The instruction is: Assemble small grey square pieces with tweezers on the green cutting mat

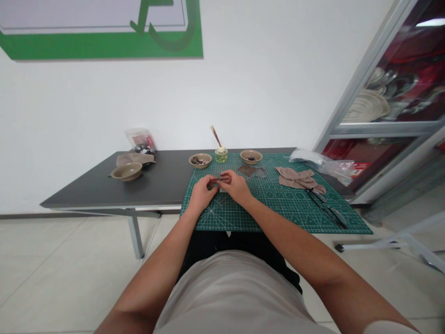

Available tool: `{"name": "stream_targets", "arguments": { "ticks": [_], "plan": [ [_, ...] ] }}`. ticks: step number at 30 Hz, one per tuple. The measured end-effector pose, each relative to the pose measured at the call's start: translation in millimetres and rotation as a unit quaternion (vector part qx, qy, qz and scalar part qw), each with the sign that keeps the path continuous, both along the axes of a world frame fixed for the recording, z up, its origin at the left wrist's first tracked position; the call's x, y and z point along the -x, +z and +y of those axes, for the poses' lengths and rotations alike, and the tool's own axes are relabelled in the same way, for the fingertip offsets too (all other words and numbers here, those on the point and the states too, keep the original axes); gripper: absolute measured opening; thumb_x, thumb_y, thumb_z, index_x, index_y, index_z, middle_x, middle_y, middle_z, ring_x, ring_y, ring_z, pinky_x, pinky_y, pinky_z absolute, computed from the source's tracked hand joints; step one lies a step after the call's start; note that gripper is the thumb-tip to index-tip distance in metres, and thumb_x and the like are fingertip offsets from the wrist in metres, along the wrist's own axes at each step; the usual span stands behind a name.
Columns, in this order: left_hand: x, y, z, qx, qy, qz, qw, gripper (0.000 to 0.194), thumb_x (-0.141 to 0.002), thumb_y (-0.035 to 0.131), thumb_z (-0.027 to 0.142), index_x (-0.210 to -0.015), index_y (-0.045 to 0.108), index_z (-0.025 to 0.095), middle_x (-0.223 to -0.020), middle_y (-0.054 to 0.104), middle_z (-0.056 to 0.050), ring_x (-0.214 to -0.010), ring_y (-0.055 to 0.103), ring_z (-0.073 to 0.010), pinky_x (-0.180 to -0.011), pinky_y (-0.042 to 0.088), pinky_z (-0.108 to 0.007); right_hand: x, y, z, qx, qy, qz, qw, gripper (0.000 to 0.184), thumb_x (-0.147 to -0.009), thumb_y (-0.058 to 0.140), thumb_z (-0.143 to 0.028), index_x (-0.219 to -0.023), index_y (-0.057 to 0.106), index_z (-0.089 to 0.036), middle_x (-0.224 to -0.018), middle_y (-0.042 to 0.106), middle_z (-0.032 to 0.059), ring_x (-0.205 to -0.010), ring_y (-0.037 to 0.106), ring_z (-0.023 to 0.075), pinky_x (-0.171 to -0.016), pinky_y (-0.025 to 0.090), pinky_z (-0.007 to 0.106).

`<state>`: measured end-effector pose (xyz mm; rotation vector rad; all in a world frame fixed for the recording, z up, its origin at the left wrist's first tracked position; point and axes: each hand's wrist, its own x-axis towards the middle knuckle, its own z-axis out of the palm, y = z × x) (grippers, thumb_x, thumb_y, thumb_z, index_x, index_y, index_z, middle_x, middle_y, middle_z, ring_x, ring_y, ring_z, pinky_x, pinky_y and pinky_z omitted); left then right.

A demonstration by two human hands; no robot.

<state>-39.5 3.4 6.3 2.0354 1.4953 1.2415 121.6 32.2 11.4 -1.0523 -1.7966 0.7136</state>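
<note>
A tan bowl (200, 160) on the dark surface (104, 185) held dark lumps, and a second tan bowl (251, 157) on the green cutting mat (278, 206) held a few dark bits. Between them stood a small glass jar (221, 156) with a thin wooden stick in it. The left grip (200, 192) and right grip (235, 186) were pressed together above the mat, fingertips pinching a small dark strip (219, 179) between them.
</note>
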Motion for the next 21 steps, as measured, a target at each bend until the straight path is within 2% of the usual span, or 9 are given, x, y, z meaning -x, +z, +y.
{"name": "stream_targets", "arguments": {
  "ticks": [3,6,9,15,21],
  "plan": [
    [-3,1.4,0,-0.028,-0.017,0.096,0.995,0.025,-0.082,0.06,0.026,-0.107,0.065,0.023,-0.107,0.069,-0.006,-0.105,0.058,-0.0241,-0.093,0.046,-0.039,-10,6.6,3,-0.027,-0.026,-0.061,0.997,0.015,-0.079,0.072,-0.021,-0.094,0.069,-0.019,-0.088,0.073,0.0024,-0.081,0.069,0.0167,-0.079,0.053,0.03],
    [-6,2.2,-1,-0.033,-0.043,0.166,0.985,0.016,-0.084,0.056,0.024,-0.094,0.068,0.023,-0.101,0.069,-0.006,-0.104,0.056,-0.0253,-0.094,0.044,-0.041,-17,8.7,5,-0.058,-0.016,-0.15,0.987,0.012,-0.077,0.073,-0.018,-0.089,0.073,-0.02,-0.091,0.072,0.0042,-0.083,0.067,0.0173,-0.08,0.051,0.03],
    [-7,2.6,-2,-0.03,-0.025,0.188,0.981,0.009,-0.082,0.058,0.022,-0.084,0.067,0.022,-0.092,0.068,-0.006,-0.096,0.056,-0.025,-0.087,0.045,-0.04,-19,4.9,3,-0.059,-0.001,-0.201,0.978,0.014,-0.079,0.071,-0.017,-0.093,0.074,-0.019,-0.093,0.072,0.0049,-0.083,0.065,0.0166,-0.079,0.05,0.029],
    [-7,2.2,-1,-0.039,-0.007,0.221,0.974,0.018,-0.084,0.058,0.028,-0.097,0.068,0.021,-0.102,0.066,-0.008,-0.1,0.054,-0.0253,-0.088,0.044,-0.04,-18,3.4,-5,-0.095,-0.017,-0.281,0.955,0.009,-0.085,0.068,-0.022,-0.087,0.077,-0.021,-0.091,0.073,0.0061,-0.09,0.064,0.0201,-0.084,0.046,0.031],
    [-8,1.5,-1,-0.023,0.004,0.252,0.967,0.017,-0.085,0.059,0.032,-0.092,0.069,0.021,-0.102,0.065,-0.008,-0.099,0.054,-0.0249,-0.087,0.043,-0.039,-20,6.3,-8,-0.076,-0.042,-0.323,0.942,0.014,-0.086,0.067,-0.027,-0.09,0.078,-0.019,-0.088,0.074,0.008,-0.085,0.065,0.0223,-0.08,0.045,0.032]
  ]
}}
